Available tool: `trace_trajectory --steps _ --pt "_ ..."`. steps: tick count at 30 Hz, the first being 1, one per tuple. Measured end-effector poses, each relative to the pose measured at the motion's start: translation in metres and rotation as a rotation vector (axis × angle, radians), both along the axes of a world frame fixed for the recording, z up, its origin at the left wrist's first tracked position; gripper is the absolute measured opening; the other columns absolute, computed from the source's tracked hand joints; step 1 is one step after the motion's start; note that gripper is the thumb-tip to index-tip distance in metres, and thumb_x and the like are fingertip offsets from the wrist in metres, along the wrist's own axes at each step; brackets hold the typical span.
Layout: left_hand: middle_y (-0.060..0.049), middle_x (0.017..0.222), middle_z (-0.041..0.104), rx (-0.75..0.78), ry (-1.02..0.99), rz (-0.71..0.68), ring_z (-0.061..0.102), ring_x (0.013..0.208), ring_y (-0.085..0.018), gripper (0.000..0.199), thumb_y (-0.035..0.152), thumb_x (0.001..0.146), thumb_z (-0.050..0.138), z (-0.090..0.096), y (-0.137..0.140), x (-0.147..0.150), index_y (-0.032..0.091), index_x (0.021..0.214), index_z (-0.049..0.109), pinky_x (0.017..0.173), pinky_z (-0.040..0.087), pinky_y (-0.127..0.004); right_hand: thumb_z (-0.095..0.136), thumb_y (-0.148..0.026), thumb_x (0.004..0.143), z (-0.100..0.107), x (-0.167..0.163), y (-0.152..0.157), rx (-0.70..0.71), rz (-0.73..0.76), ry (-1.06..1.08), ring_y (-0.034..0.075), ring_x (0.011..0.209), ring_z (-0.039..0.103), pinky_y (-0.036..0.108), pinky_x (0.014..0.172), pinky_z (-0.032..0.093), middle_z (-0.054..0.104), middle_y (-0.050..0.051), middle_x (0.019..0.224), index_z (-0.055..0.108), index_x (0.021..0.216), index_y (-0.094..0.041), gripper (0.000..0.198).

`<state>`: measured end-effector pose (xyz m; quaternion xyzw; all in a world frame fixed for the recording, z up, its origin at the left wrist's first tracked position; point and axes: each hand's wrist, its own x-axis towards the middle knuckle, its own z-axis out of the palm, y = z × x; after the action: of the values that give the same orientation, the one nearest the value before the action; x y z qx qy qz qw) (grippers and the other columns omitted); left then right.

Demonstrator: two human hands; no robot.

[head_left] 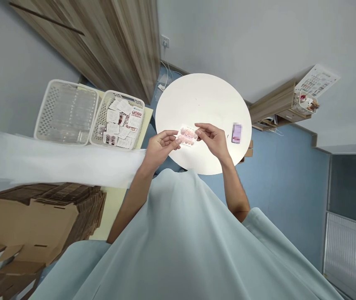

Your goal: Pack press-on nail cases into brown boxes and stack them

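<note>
A small card of pink press-on nails [187, 136] is held over the round white table [203, 93]. My left hand [161, 146] pinches its left edge between thumb and fingers. At the card's right edge, the fingers and thumb of my right hand [213, 139] close on it. The nails sit in two rows on the card, glossy under bright light. To the left, a white plastic basket [140, 125] holds many similar cards, some showing nails and others their white backs.
Beside that basket is another white basket [40, 112] with clear plastic packaging [74, 112] in it. A phone-like purple item [236, 133] lies on the table's right side. Flattened cardboard boxes [34, 225] are stacked at lower left. A wooden shelf unit [278, 102] stands at right.
</note>
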<state>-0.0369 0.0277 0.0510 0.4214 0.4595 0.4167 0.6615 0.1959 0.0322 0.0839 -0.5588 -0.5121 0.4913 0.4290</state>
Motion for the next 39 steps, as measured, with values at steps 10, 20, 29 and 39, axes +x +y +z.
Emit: trace_trajectory --steps 10,20,29,39 --pt "-0.023 0.14 0.079 -0.295 -0.362 -0.293 0.075 0.136 -0.045 0.089 0.095 0.085 0.069 -0.003 -0.004 0.021 0.022 0.136 0.078 0.116 0.058 -0.06 0.088 -0.071 0.088 -0.002 0.002 -0.001 0.035 -0.028 0.023 0.028 0.107 0.078 0.046 0.099 0.066 0.084 0.005 0.104 0.088 0.098 -0.029 0.043" --pt "-0.019 0.154 0.072 0.039 0.077 0.03 0.07 0.141 -0.036 0.093 0.072 0.076 0.094 -0.015 -0.003 0.044 0.022 0.151 0.068 0.121 0.055 -0.052 0.095 -0.067 0.081 -0.009 0.002 -0.005 0.017 -0.172 0.07 0.021 0.1 0.075 0.036 0.089 0.066 0.078 0.005 0.114 0.08 0.11 -0.029 0.05" --pt "-0.015 0.162 0.065 0.325 0.522 0.111 0.053 0.159 -0.04 0.078 0.058 0.083 0.095 -0.017 -0.017 0.07 0.03 0.151 0.068 0.117 0.056 -0.054 0.094 -0.073 0.079 -0.04 0.007 -0.006 -0.076 -0.175 0.258 0.023 0.1 0.076 0.038 0.087 0.067 0.08 0.005 0.111 0.078 0.11 -0.028 0.057" --pt "-0.015 0.16 0.068 0.043 0.264 0.033 0.064 0.15 -0.037 0.079 0.067 0.085 0.089 -0.012 -0.012 0.088 0.029 0.149 0.066 0.112 0.06 -0.049 0.082 -0.075 0.091 -0.033 0.044 -0.007 -0.01 -0.163 0.169 0.025 0.118 0.074 0.039 0.095 0.066 0.079 0.006 0.131 0.084 0.114 -0.031 0.049"
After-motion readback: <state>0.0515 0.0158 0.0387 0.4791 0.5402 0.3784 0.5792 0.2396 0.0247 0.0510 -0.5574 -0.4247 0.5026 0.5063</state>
